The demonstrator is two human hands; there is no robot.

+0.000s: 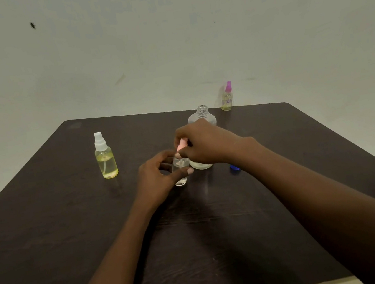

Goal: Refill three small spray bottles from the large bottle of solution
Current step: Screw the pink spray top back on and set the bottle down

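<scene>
the left hand grips a clear bottle just before the large bottle; the right hand pinches its pink sprayer. a blue cap lies right of the large bottle.

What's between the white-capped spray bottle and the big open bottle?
In the head view: the small clear bottle, held by the left hand, its pink sprayer pinched by the right hand.

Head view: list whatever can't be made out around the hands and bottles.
All in the head view:
Large bottle: the right hand covers its middle, hiding its liquid level.
Blue object: mostly behind the right forearm; unidentifiable.
Pink spray top: wrapped by right fingers; whether it's screwed onto the small clear bottle in the left hand is unclear.
</scene>
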